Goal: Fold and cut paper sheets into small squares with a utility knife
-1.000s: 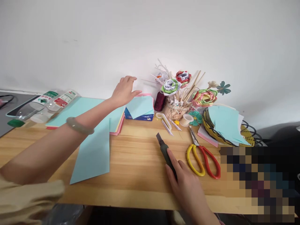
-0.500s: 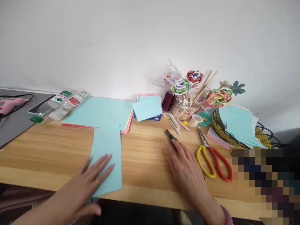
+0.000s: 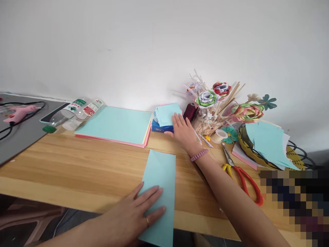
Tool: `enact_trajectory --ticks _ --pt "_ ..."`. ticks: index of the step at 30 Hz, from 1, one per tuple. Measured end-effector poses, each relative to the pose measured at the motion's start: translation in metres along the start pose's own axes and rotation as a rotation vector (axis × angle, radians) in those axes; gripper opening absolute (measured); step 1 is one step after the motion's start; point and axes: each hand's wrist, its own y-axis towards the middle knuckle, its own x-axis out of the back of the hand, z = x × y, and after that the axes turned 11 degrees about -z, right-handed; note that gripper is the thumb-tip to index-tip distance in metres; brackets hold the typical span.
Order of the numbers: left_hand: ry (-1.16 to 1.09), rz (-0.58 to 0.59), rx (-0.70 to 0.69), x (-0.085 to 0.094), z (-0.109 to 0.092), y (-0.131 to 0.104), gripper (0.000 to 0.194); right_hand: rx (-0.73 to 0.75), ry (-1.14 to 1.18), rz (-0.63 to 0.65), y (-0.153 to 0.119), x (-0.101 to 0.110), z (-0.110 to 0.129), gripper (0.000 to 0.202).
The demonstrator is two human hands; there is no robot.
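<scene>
A light blue paper strip [image 3: 161, 171] lies upright across the table's front part, its near end hanging past the edge. My left hand [image 3: 144, 209] rests flat on it with fingers spread. Reaching to the back, my right hand [image 3: 183, 132] lays its outstretched fingers on the right side of a small pile of light blue paper pieces [image 3: 166, 115]. That pile sits on a blue box [image 3: 159, 128]. Red-and-yellow-handled scissors [image 3: 243, 178] lie right of my right forearm. A dark tool is mostly hidden under that forearm.
A stack of large coloured sheets [image 3: 115, 125] lies at the back left, beside plastic bottles [image 3: 77, 111] and a pink glue gun [image 3: 20, 114]. Paper flowers [image 3: 207, 98], a thread spool [image 3: 189, 112], a tape roll [image 3: 219, 136] and a basket with paper [image 3: 243, 145] stand toward the right.
My right hand has left the dark tool and moved back to the small paper pile. My left hand and the paper strip have shifted right and nearer, away from the large sheets.
</scene>
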Motion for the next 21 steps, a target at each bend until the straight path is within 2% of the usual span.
enact_trajectory --ticks 3,6,8,11,13,15,16,18,21 --pt "0.019 -0.072 -0.010 0.001 0.005 -0.008 0.085 0.026 0.068 -0.020 -0.012 0.026 0.009 0.054" --pt "0.010 -0.138 -0.005 -0.009 0.016 -0.017 0.080 0.121 0.185 0.023 -0.052 0.069 0.030 0.043" --pt "-0.035 -0.191 0.013 -0.020 0.023 -0.021 0.078 0.206 0.398 0.133 -0.084 0.095 0.044 0.046" --pt "-0.200 -0.299 0.078 -0.032 0.029 -0.018 0.076 0.104 0.623 0.330 -0.123 0.117 0.058 0.053" --pt "-0.372 -0.372 0.172 -0.034 0.029 -0.012 0.067 -0.028 0.703 0.390 -0.138 0.119 0.062 0.057" --pt "-0.543 -0.391 0.333 -0.033 0.029 -0.002 0.045 -0.209 0.756 0.370 -0.147 0.112 0.068 0.055" --pt "-0.605 -0.376 0.434 -0.032 0.028 0.002 0.033 -0.311 0.764 0.329 -0.150 0.106 0.072 0.053" --pt "-0.673 -0.356 0.637 -0.033 0.029 0.011 0.035 -0.487 0.738 0.223 -0.153 0.091 0.082 0.048" --pt "-0.765 -0.441 0.787 -0.040 0.031 0.018 0.030 -0.607 0.592 0.045 -0.154 0.073 0.098 0.052"
